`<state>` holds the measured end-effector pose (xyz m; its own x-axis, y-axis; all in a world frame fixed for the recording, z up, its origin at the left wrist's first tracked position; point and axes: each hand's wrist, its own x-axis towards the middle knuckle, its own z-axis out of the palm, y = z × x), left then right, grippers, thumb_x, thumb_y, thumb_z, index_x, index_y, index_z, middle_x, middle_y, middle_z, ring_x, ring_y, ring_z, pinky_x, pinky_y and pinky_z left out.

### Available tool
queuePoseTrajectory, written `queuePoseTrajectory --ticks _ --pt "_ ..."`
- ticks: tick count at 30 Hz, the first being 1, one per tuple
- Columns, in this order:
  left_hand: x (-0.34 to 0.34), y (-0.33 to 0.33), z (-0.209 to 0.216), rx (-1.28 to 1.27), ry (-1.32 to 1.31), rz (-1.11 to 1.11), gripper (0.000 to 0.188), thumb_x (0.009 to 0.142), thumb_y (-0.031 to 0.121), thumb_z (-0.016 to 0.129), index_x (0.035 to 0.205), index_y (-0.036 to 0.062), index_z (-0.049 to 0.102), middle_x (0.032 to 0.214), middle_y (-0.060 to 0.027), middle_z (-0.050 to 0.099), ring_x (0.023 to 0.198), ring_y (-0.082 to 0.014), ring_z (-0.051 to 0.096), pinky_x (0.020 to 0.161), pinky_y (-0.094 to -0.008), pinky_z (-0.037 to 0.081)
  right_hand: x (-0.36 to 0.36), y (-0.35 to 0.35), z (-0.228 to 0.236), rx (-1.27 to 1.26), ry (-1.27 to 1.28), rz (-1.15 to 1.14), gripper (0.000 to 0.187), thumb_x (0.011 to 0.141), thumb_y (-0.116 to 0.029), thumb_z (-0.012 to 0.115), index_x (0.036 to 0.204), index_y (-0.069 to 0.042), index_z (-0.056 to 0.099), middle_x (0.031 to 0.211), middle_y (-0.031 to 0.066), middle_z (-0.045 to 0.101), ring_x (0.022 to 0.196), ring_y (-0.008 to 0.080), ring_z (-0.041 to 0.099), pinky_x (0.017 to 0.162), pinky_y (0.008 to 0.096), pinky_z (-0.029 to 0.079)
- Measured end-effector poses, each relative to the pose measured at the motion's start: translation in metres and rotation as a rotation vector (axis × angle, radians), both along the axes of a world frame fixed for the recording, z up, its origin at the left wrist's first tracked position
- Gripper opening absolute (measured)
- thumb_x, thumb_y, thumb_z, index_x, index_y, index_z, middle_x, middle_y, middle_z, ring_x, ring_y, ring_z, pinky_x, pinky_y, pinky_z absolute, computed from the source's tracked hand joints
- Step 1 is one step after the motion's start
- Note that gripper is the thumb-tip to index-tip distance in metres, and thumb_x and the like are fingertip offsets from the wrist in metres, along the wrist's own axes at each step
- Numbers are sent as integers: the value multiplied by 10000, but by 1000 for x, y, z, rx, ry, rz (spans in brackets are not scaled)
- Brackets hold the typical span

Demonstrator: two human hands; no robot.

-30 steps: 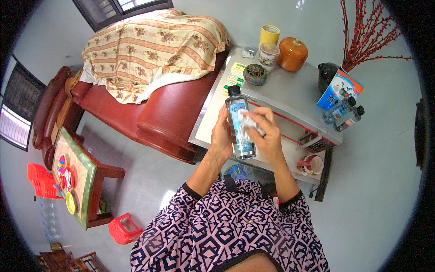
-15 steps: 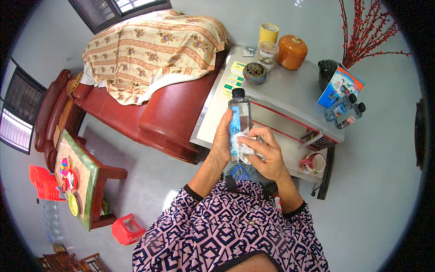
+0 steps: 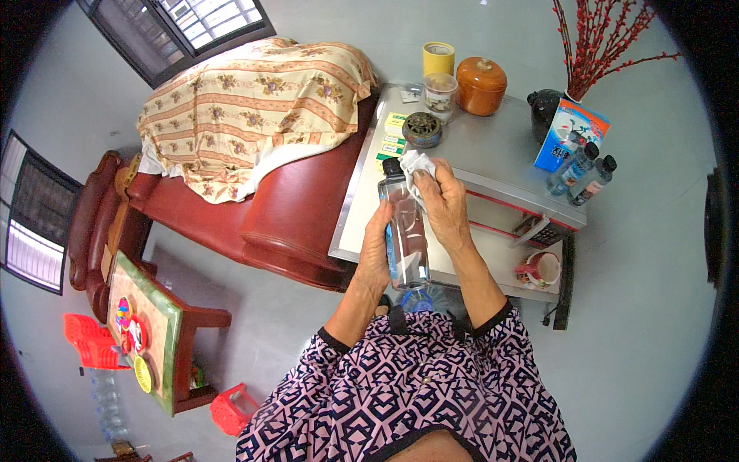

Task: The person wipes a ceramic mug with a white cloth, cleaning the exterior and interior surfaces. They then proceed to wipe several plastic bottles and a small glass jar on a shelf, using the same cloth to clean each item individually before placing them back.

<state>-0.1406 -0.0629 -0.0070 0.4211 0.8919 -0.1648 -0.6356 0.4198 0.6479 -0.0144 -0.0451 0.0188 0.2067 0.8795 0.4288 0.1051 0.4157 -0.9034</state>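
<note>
My left hand [image 3: 375, 245] is wrapped round a clear square plastic bottle [image 3: 408, 239] with a black cap and a blue label. The bottle stands nearly upright in front of me, its cap at the far end. In my right hand [image 3: 443, 202] a crumpled white cloth or tissue [image 3: 416, 163] is pinched, pressed against the bottle's shoulder beside the cap. The fingers of the left hand are partly hidden behind the bottle.
A metal-topped cabinet [image 3: 493, 154] holds an orange lidded pot [image 3: 481, 86], a yellow canister [image 3: 438, 59], a round incense burner [image 3: 422, 129], small boxes and two more bottles [image 3: 573, 169]. To the left are a red leather sofa [image 3: 296, 204], a low table [image 3: 165, 331] and a red stool [image 3: 233, 410].
My right hand has moved the white cloth from the lower part of the bottle up to its shoulder near the cap. The bottle has turned, so its label now faces more to the left.
</note>
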Motion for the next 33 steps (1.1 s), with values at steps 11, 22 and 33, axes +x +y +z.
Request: queuePoseTrajectory --ticks 11,22,33 --pt "-2 11 -6 -78 -101 99 556 886 524 476 1210 73 498 1042 -86 608 912 -178 607 758 -310 530 -5 -56 -6 32 -219 29 389 776 -77 575 1160 -12 572 1097 136 500 1037 266 513 887 331 418" --pt "3 -2 8 -50 -176 -1 545 851 498 532 1234 115 480 1152 -72 555 1046 -196 553 870 -362 488 -4 -49 -2 207 -279 -59 379 733 -21 589 1111 5 588 1057 139 520 976 279 533 844 337 436" --pt "-3 6 16 23 -59 133 491 853 513 509 1142 117 531 1012 -37 587 892 -173 567 762 -345 485 -9 -29 -4 -130 -99 38 223 895 -158 531 950 54 570 909 114 538 722 192 561 647 301 455"
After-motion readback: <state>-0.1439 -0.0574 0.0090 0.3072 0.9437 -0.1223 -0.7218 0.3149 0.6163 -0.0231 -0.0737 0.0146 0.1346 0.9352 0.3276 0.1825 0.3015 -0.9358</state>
